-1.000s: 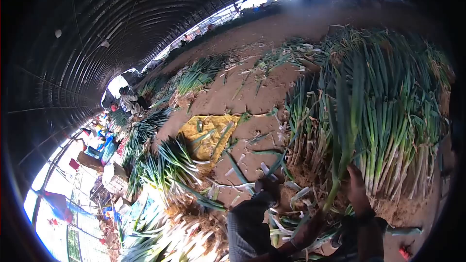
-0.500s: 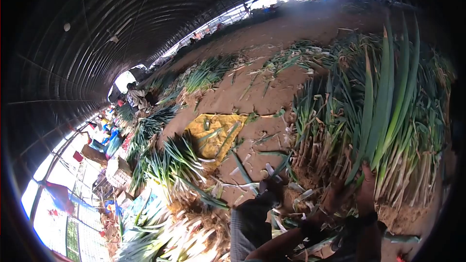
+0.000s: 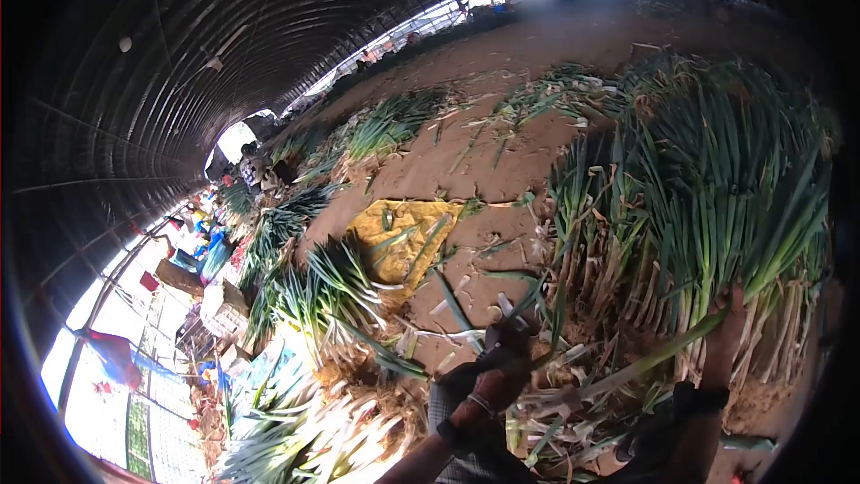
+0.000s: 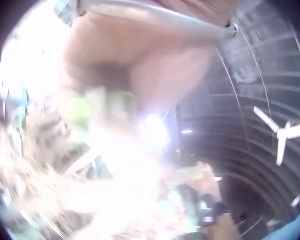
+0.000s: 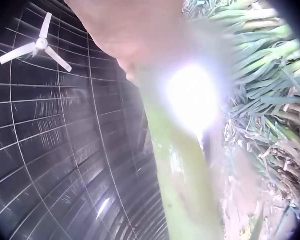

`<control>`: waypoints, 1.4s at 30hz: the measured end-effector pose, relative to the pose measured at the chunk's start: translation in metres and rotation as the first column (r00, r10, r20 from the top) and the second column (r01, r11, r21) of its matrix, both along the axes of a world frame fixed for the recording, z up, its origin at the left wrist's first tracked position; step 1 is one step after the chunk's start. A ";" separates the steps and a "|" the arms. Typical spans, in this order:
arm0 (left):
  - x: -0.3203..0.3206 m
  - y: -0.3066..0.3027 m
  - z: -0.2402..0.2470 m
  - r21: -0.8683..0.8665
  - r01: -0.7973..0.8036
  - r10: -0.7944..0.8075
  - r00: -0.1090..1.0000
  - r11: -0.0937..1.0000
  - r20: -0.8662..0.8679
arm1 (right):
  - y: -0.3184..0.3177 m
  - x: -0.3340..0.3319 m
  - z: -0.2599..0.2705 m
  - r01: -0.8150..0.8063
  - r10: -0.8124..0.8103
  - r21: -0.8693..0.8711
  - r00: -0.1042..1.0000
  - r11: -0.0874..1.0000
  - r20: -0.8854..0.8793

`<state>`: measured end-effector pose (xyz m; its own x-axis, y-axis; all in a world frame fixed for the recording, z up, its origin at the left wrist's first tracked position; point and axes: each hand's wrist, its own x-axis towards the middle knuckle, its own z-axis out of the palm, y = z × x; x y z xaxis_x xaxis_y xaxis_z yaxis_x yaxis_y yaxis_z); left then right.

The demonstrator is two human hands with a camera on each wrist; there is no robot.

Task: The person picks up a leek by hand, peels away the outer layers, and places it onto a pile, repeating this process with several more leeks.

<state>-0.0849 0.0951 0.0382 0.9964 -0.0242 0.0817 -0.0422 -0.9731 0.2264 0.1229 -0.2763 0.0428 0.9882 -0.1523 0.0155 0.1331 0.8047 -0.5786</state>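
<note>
- Green leek stalk (image 3: 645,360): one long stalk, slanting across the lower right of the head view. Its pale end points to the lower centre, and its leaves fan up towards the right edge.
- Right hand (image 3: 727,327): lower right, fingers wrapped round the leek stalk partway along it. In the right wrist view the stalk runs down from the hand, with glare over the grip. A dark strap (image 3: 699,399) sits on the wrist.
- Left hand (image 3: 500,376): lower centre, at the pale end of the stalk, with a thin bangle (image 3: 479,405) on the wrist. Whether its fingers close on the stalk cannot be told, as the left wrist view is blurred and washed out.
- Leek heap (image 3: 708,170): right half, stalks packed upright with roots down on the soil, just behind the right hand.
- Yellow sheet (image 3: 421,215): centre, flat on the earth floor (image 3: 484,161). It holds a few loose green leaves.
- Leek bundles (image 3: 322,296): left of the sheet, lying flat, in a row reaching to the upper centre.
- Pale crate (image 3: 219,305): left of the bundles; its contents cannot be made out.
- Dark ribbed roof (image 3: 134,72): upper left, with a ceiling fan (image 5: 37,44) hanging from it.
</note>
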 end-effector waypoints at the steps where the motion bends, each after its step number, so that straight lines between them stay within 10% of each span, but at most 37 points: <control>1: 0.006 0.004 0.009 -0.051 -0.068 0.071 0.996 0.996 0.054 | 0.002 -0.002 0.001 0.022 -0.022 -0.009 1.000 1.000 -0.017; 3: 0.016 -0.004 0.043 0.027 -0.104 0.089 0.936 0.994 0.340 | 0.004 0.000 0.002 0.038 -0.039 -0.010 0.999 0.999 -0.017; 7: 0.046 -0.103 0.015 -0.269 0.324 -0.219 0.909 0.907 0.356 | 0.021 -0.002 0.001 -0.045 0.042 0.061 0.998 0.997 0.044; 9: 0.055 -0.140 -0.049 -0.662 0.196 -0.299 0.953 0.723 -0.045 | 0.019 0.001 0.001 -0.095 0.077 0.119 0.986 0.988 0.147; 16: 0.067 -0.219 -0.068 -0.774 0.047 0.005 0.998 0.632 0.065 | 0.030 0.005 -0.001 -0.285 0.141 0.339 0.909 0.896 0.392; 20: 0.073 -0.227 -0.043 -0.717 -0.052 -0.058 0.990 0.695 -0.128 | 0.016 0.024 -0.030 -0.202 0.144 0.153 0.934 0.967 0.326; 23: 0.076 -0.227 -0.049 -0.856 0.090 -0.088 0.995 0.508 0.053 | 0.011 0.036 -0.083 -0.203 0.170 0.176 0.967 0.963 0.187; 27: 0.083 -0.221 -0.032 -0.944 0.213 -0.084 0.977 0.253 0.198 | 0.024 0.006 -0.074 -0.344 0.366 -0.255 0.930 0.904 0.042; 31: 0.109 -0.179 -0.028 -0.937 0.108 0.034 0.991 0.331 0.126 | 0.084 -0.035 -0.047 -0.106 0.280 -0.955 0.960 0.275 -0.026; 33: 0.113 -0.165 -0.022 -0.911 0.149 0.145 0.965 0.384 0.219 | 0.097 -0.050 -0.039 0.022 0.209 -0.977 0.978 -0.214 -0.024; 35: 0.116 -0.141 0.000 -0.910 0.237 0.202 0.927 0.340 0.317 | 0.098 -0.055 -0.038 0.073 0.203 -0.928 0.979 -0.366 -0.003; 37: 0.120 -0.114 0.016 -0.918 0.279 0.165 0.928 0.281 0.333 | 0.107 -0.060 -0.021 0.036 0.253 -0.981 0.967 -0.190 -0.014; 41: 0.105 -0.094 0.067 -0.872 -0.065 -0.100 0.987 0.485 -0.129 | 0.088 -0.041 -0.008 -0.291 0.464 -0.783 0.886 0.550 -0.003; 42: 0.102 -0.096 0.028 -0.932 -0.001 -0.168 0.984 0.362 -0.066 | 0.083 -0.036 0.001 -0.367 0.513 -0.665 0.858 0.651 0.029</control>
